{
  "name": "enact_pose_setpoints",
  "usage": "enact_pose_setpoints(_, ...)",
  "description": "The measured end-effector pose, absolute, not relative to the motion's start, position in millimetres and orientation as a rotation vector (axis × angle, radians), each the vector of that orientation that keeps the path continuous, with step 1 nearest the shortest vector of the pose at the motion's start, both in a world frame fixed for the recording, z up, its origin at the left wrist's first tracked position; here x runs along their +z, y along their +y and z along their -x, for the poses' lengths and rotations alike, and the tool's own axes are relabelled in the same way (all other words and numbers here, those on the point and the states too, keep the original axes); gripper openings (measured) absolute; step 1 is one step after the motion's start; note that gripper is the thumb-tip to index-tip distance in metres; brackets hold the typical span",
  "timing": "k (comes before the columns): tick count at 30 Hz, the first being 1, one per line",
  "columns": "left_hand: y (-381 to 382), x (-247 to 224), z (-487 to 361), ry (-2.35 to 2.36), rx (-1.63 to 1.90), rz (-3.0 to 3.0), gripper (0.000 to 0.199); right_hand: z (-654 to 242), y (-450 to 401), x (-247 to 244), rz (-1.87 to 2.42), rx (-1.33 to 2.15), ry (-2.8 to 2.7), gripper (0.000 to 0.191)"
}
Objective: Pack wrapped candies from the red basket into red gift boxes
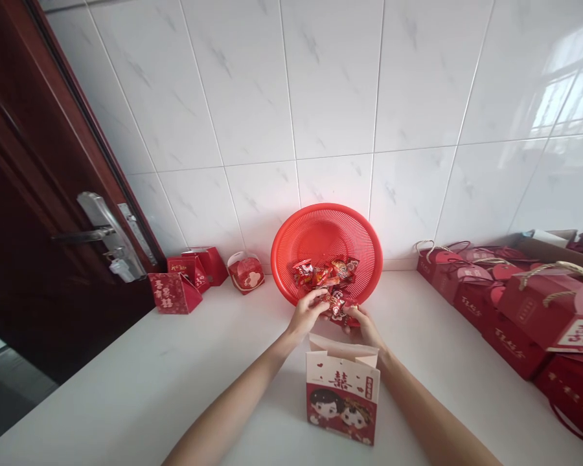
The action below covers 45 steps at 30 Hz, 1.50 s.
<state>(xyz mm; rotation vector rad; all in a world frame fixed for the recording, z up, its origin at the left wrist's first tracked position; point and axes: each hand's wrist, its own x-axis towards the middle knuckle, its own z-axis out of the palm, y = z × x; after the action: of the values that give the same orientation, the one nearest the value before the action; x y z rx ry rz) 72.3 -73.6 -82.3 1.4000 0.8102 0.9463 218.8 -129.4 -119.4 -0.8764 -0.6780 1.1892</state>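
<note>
Watching remotely, I see the left hand with fingers clamped on red-wrapped candies; just beyond those fingertips sits a red plastic colander (more candies inside); this side of the fingers stands an open double-happiness gift box; then the right hand, fingers pinching the same bunch.

marbled wall tiles and a dark red door with keys hanging suggest a home.
</note>
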Motion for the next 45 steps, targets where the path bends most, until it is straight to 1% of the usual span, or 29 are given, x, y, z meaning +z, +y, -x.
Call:
enact_pose_setpoints(5, -75.3, -89.2, -71.8, 0.819, 1.071, -1.347, 0.049, -218.3, -130.0, -116.9, 0.851, 1.180, -0.661, 0.037)
enact_pose_setpoints(8, -78.1, -88.1, -72.3, 0.806, 1.083, -1.356, 0.053, -216.1, -131.2, -115.9, 0.842, 1.176, -0.674, 0.041)
enact_pose_setpoints(9, -79.1, -87.0, -72.4, 0.803, 1.067, -1.366, 0.052, -215.3, -132.1, -115.5, 0.838, 1.176, -0.680, 0.042)
enact_pose_setpoints(12, -81.9, -83.5, -72.0, 0.805, 0.970, -1.389, 0.040, -213.2, -135.6, -114.7, 0.832, 1.183, -0.703, 0.046)
enact_pose_setpoints(14, -83.0, -82.4, -71.1, 0.802, 0.912, -1.390, 0.038, -212.4, -137.8, -114.8, 0.841, 1.188, -0.719, 0.047)
enact_pose_setpoints(17, -83.2, -82.8, -69.5, 0.780, 0.897, -1.397, 0.041, -212.2, -139.5, -115.8, 0.865, 1.185, -0.737, 0.046)
enact_pose_setpoints(25, -85.4, -80.8, -68.4, 0.795, 0.983, -1.318, 0.035, -210.6, -136.5, -119.8, 0.878, 1.153, -0.793, 0.045)
enact_pose_setpoints(34, -79.7, -84.7, -67.5, 0.748, 0.885, -1.180, 0.040, -213.0, -133.7, -126.3, 0.895, 1.137, -0.828, 0.039)
enact_pose_setpoints(45, -80.5, -85.6, -67.2, 0.775, 0.904, -0.991, 0.037, -210.2, -141.6, -114.4, 0.909, 1.174, -0.814, 0.043)
